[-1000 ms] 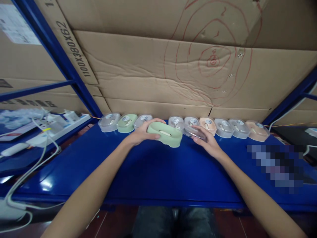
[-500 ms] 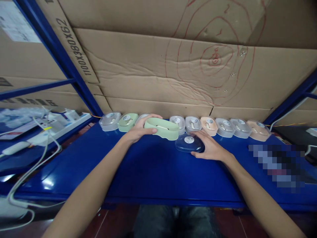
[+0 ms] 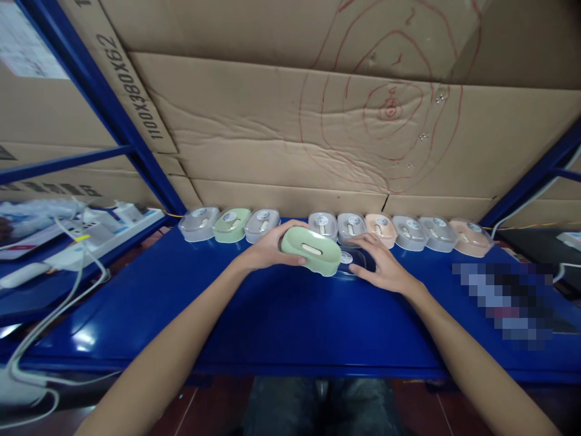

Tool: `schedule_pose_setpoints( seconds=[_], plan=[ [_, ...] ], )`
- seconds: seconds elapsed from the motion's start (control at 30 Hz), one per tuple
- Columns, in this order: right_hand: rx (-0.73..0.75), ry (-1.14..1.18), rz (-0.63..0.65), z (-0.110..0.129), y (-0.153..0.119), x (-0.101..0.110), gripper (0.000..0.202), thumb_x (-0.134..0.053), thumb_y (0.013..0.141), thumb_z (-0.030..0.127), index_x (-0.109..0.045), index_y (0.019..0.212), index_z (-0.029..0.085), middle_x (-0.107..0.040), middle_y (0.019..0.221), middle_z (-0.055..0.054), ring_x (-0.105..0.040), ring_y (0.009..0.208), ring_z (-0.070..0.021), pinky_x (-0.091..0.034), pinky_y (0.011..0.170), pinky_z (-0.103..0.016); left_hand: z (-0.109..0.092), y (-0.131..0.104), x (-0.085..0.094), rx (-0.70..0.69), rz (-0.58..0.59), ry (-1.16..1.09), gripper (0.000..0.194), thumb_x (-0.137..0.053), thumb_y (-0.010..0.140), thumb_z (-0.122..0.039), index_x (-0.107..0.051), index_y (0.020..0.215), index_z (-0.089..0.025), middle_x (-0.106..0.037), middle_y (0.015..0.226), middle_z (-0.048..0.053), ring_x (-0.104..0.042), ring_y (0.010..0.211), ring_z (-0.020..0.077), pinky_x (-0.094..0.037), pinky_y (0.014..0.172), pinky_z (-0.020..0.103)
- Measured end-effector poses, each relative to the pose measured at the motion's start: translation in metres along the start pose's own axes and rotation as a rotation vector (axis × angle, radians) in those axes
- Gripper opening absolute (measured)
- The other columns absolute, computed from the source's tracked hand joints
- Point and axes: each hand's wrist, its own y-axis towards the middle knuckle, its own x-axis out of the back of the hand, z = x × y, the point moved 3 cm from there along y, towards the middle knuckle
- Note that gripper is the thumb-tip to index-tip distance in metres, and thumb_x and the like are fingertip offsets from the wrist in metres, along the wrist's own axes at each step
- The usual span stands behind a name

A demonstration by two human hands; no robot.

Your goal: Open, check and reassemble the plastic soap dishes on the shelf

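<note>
My left hand [image 3: 265,251] grips a pale green oval case base [image 3: 311,250], tilted and lifted just above the blue table [image 3: 254,309]. A clear oval lid [image 3: 347,261] with a round sticker lies flat on the table right beside the green base. On this lid rests my right hand [image 3: 381,264], fingers spread over its right side. The green base partly hides the lid's left edge.
A row of several closed oval cases [image 3: 411,233] in grey, green and peach lines the table's back edge against cardboard boxes [image 3: 290,133]. A white power strip with cables [image 3: 97,229] sits at the left. Blue shelf posts [image 3: 109,103] frame both sides.
My left hand has brought the green base right and down toward the lid. My right hand set the lid on the table and now lies looser on it.
</note>
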Motion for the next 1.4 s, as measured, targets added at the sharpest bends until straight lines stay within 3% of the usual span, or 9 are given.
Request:
schedule_pose_setpoints(
  seconds=[0.07, 0.23, 0.37, 0.6, 0.83, 1.0, 1.13, 1.23, 1.4],
  plan=[
    [-0.001, 0.091, -0.058, 0.004, 0.001, 0.001, 0.062, -0.076, 0.100, 0.054, -0.058, 0.155, 0.030, -0.069, 0.142, -0.014, -0.064, 0.134, -0.0385, -0.051, 0.116, -0.065, -0.001, 0.001, -0.008, -0.042, -0.002, -0.001, 0.087, -0.104, 0.066, -0.041, -0.062, 0.141, -0.025, -0.070, 0.131, 0.009, -0.069, 0.117, 0.0297, -0.059, 0.098, 0.043],
    [0.031, 0.188, -0.109, 0.022, 0.003, -0.012, 0.090, -0.090, 0.085, 0.058, -0.051, 0.161, 0.031, -0.069, 0.147, -0.015, -0.067, 0.133, -0.0398, -0.053, 0.114, -0.061, -0.001, 0.001, -0.035, -0.116, 0.015, -0.026, 0.095, -0.106, 0.064, -0.040, -0.061, 0.146, -0.025, -0.068, 0.143, 0.012, -0.066, 0.129, 0.0344, -0.053, 0.111, 0.050],
    [0.069, 0.210, -0.130, 0.031, 0.004, -0.021, 0.085, -0.094, 0.080, 0.053, -0.059, 0.154, 0.032, -0.074, 0.140, -0.012, -0.072, 0.123, -0.0372, -0.057, 0.108, -0.057, -0.001, -0.001, -0.049, -0.114, 0.032, -0.005, 0.101, -0.107, 0.063, -0.043, -0.058, 0.150, -0.026, -0.066, 0.148, 0.014, -0.062, 0.137, 0.0375, -0.047, 0.118, 0.055],
    [0.078, 0.213, -0.203, 0.031, 0.002, -0.019, 0.075, -0.091, 0.082, 0.051, -0.067, 0.150, 0.030, -0.078, 0.131, -0.011, -0.075, 0.116, -0.0351, -0.061, 0.102, -0.055, -0.004, -0.003, -0.048, -0.099, 0.051, 0.053, 0.104, -0.104, 0.068, -0.046, -0.053, 0.157, -0.026, -0.060, 0.156, 0.015, -0.058, 0.143, 0.0387, -0.044, 0.122, 0.058],
    [-0.066, 0.365, -0.254, 0.027, 0.001, -0.024, 0.061, -0.092, 0.081, 0.059, -0.081, 0.132, 0.027, -0.085, 0.119, -0.010, -0.081, 0.101, -0.0332, -0.065, 0.090, -0.049, -0.007, -0.005, -0.048, -0.038, 0.041, 0.111, 0.104, -0.105, 0.066, -0.049, -0.055, 0.155, -0.028, -0.061, 0.156, 0.014, -0.058, 0.143, 0.0407, -0.044, 0.122, 0.059],
    [-0.193, 0.542, -0.257, 0.019, 0.000, -0.029, 0.057, -0.090, 0.082, 0.064, -0.084, 0.126, 0.028, -0.087, 0.119, -0.009, -0.083, 0.104, -0.0352, -0.069, 0.093, -0.053, -0.006, -0.006, -0.049, -0.053, 0.067, 0.123, 0.108, -0.105, 0.066, -0.047, -0.051, 0.158, -0.029, -0.067, 0.148, 0.014, -0.064, 0.136, 0.0394, -0.049, 0.116, 0.059],
    [-0.217, 0.572, -0.300, 0.020, 0.000, -0.030, 0.060, -0.092, 0.081, 0.064, -0.083, 0.128, 0.028, -0.086, 0.123, -0.009, -0.082, 0.110, -0.0363, -0.068, 0.099, -0.055, -0.007, -0.005, -0.042, -0.069, 0.062, 0.178, 0.113, -0.104, 0.066, -0.047, -0.046, 0.162, -0.030, -0.066, 0.151, 0.014, -0.064, 0.138, 0.0393, -0.050, 0.116, 0.058],
    [-0.238, 0.530, -0.385, 0.019, 0.001, -0.024, 0.059, -0.088, 0.084, 0.068, -0.083, 0.127, 0.028, -0.086, 0.125, -0.009, -0.081, 0.114, -0.0363, -0.066, 0.101, -0.055, -0.009, -0.004, -0.025, -0.075, 0.051, 0.209, 0.117, -0.103, 0.068, -0.047, -0.042, 0.165, -0.029, -0.066, 0.150, 0.014, -0.064, 0.137, 0.0374, -0.049, 0.117, 0.055],
    [-0.260, 0.444, -0.507, 0.007, 0.001, -0.006, 0.061, -0.071, 0.093, 0.080, -0.083, 0.121, 0.027, -0.084, 0.128, -0.009, -0.075, 0.123, -0.0391, -0.059, 0.108, -0.057, -0.014, -0.007, 0.013, -0.009, 0.067, 0.352, 0.087, -0.098, 0.073, -0.050, -0.061, 0.148, -0.025, -0.070, 0.138, 0.011, -0.068, 0.124, 0.0339, -0.055, 0.104, 0.047]
  ],
)
